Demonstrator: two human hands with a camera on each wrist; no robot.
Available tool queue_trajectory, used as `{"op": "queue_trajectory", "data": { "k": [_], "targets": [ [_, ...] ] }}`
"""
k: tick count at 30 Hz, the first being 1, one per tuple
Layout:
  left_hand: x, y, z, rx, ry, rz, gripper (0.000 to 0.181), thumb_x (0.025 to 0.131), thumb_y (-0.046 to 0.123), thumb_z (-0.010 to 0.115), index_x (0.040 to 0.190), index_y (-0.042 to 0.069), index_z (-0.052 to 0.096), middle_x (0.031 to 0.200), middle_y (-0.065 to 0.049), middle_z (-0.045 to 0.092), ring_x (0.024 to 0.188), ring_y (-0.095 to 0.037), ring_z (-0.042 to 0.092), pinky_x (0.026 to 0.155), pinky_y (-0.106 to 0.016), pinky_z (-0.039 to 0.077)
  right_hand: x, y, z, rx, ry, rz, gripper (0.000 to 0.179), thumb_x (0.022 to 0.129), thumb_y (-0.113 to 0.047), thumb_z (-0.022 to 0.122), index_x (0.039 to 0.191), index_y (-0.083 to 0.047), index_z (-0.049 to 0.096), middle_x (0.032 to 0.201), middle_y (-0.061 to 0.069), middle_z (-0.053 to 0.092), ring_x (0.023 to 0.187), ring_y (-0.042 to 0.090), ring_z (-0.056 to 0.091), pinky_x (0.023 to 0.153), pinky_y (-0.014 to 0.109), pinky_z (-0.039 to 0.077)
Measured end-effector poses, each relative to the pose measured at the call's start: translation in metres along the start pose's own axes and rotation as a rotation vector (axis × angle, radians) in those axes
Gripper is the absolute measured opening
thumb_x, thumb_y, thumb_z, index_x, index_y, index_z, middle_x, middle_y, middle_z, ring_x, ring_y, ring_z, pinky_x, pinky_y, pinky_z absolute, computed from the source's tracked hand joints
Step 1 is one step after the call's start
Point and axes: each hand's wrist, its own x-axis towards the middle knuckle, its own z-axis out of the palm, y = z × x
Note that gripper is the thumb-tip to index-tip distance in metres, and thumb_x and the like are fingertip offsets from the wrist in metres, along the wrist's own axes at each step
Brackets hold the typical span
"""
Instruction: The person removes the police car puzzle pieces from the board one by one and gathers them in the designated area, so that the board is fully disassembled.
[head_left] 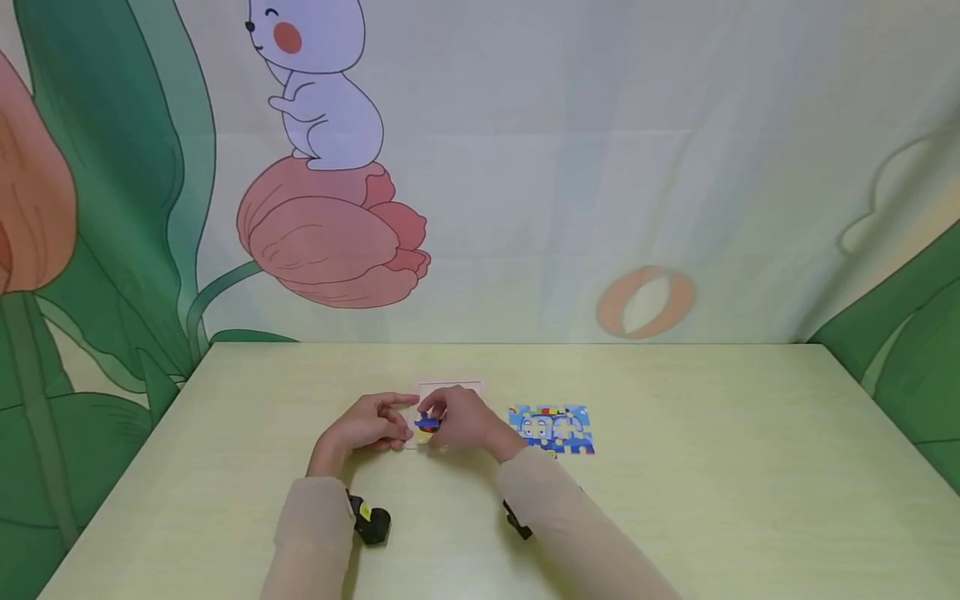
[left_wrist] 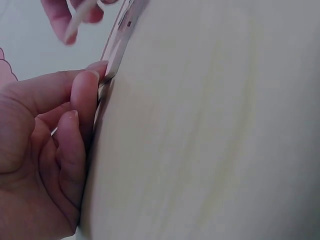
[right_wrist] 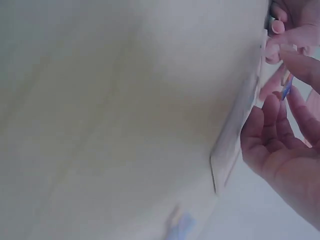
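Observation:
A shallow, pale puzzle tray point(head_left: 481, 389) lies on the table, partly hidden under both hands. My left hand point(head_left: 367, 423) is at the tray's left side, index finger stretched along its far left part and the other fingers curled. In the left wrist view, the fingertips point(left_wrist: 90, 82) pinch the tray's edge point(left_wrist: 114, 62). Over the tray, my right hand point(head_left: 467, 418) pinches a small blue puzzle piece point(head_left: 427, 422) with some red on it. The right wrist view shows this piece point(right_wrist: 286, 90) standing edge-on between thumb and fingers.
Right of the tray lies a blue cartoon jigsaw point(head_left: 557, 427) of joined pieces, close by the right wrist. The pale wooden table point(head_left: 712, 467) reaches back to a printed curtain point(head_left: 510, 167). Black wrist cameras point(head_left: 370, 522) are worn below the sleeves.

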Motion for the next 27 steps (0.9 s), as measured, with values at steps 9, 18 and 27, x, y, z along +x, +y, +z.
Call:
{"op": "queue_trajectory", "data": {
  "k": [9,18,27],
  "targets": [
    [0.001,0.001,0.003,0.010,0.018,-0.006,0.052,0.080,-0.001,0.064,0.130,0.007,0.050,0.075,-0.006,0.055,0.053,-0.012,0.056,0.048,-0.019,0.040,-0.047,0.019,-0.034,-0.018,0.049,-0.059,0.039,0.063,-0.005,0.080,0.100,0.000,0.066,0.079,0.001,0.057,0.062,0.009,0.049,0.059,0.020,0.042],
    [0.000,-0.001,0.002,0.023,0.014,0.001,0.053,0.080,0.001,0.065,0.130,0.006,0.049,0.076,-0.006,0.054,0.054,-0.012,0.055,0.049,-0.019,0.040,-0.093,0.052,-0.049,-0.050,0.071,-0.035,0.040,0.060,-0.007,0.082,0.097,0.002,0.066,0.077,0.000,0.057,0.060,0.010,0.048,0.057,0.021,0.042],
    [0.001,0.000,0.004,0.020,0.029,-0.013,0.052,0.080,0.001,0.065,0.129,0.008,0.051,0.076,-0.005,0.054,0.053,-0.011,0.055,0.048,-0.019,0.038,-0.110,0.060,-0.047,-0.115,0.080,-0.048,0.042,0.059,-0.010,0.084,0.094,0.002,0.067,0.077,-0.001,0.060,0.067,0.012,0.048,0.060,0.021,0.041]
  ]
}}
